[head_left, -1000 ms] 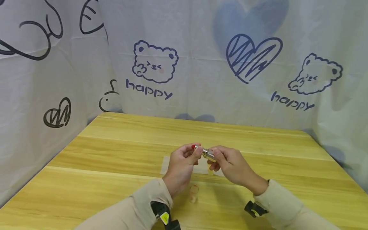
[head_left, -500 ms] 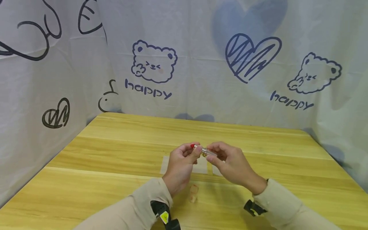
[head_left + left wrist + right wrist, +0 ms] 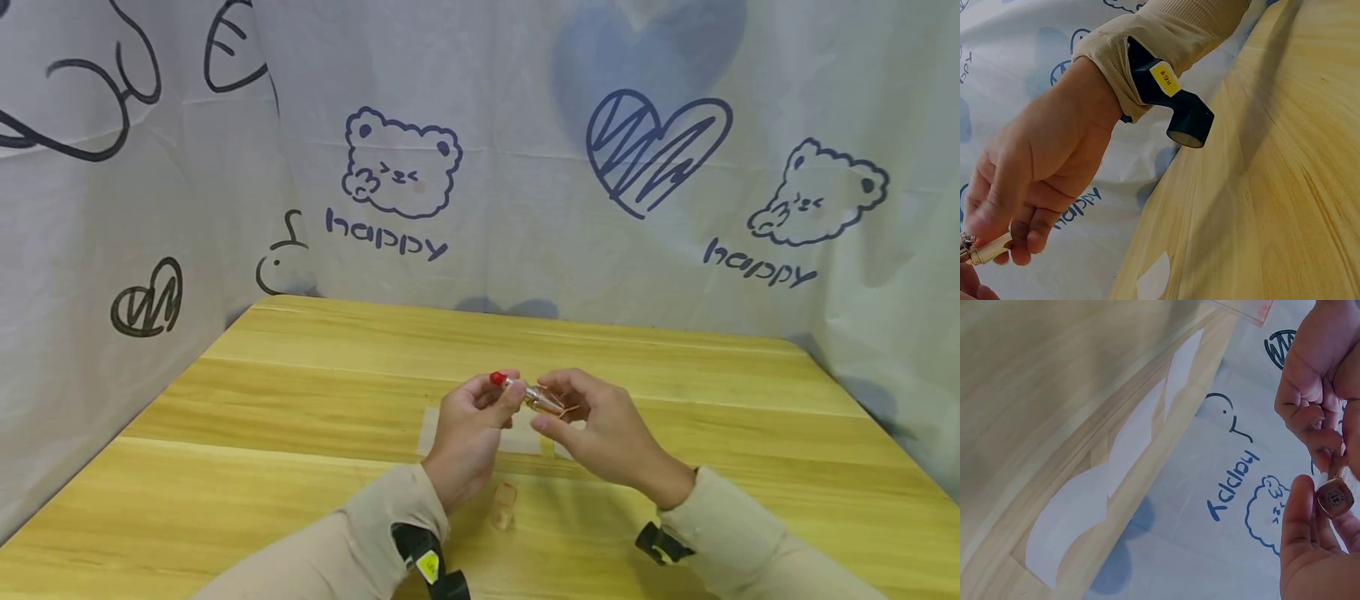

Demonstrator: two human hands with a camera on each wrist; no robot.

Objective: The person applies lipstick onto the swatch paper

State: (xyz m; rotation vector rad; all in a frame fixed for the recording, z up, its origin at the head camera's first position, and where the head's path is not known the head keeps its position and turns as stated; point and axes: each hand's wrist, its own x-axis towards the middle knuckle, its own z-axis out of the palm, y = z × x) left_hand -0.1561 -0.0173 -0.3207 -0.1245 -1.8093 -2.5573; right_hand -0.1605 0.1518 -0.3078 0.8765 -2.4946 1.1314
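A lipstick [image 3: 546,400] with a silvery-gold case is held slantwise above the table, its red tip [image 3: 497,378] pointing up and left. My left hand [image 3: 468,425] pinches the upper part near the red tip between thumb and fingers. Around the lower case curve the thumb and fingers of my right hand [image 3: 607,429]. In the left wrist view my right hand [image 3: 1041,156] reaches down to the gold case [image 3: 991,249]. The right wrist view shows the flat end of the lipstick base [image 3: 1335,497] between both hands, with a small printed label.
A small clear piece with reddish edges [image 3: 504,504] lies on the wooden table [image 3: 262,508] in front of the hands. White paper strips [image 3: 1072,509] lie on the table beneath them. White cloth [image 3: 525,242] with blue drawings hangs behind and at the sides.
The red tip stands out farther from the case. My right fingers and thumb have shifted around the base, now spread wider with more of it showing. The left hand has barely moved.
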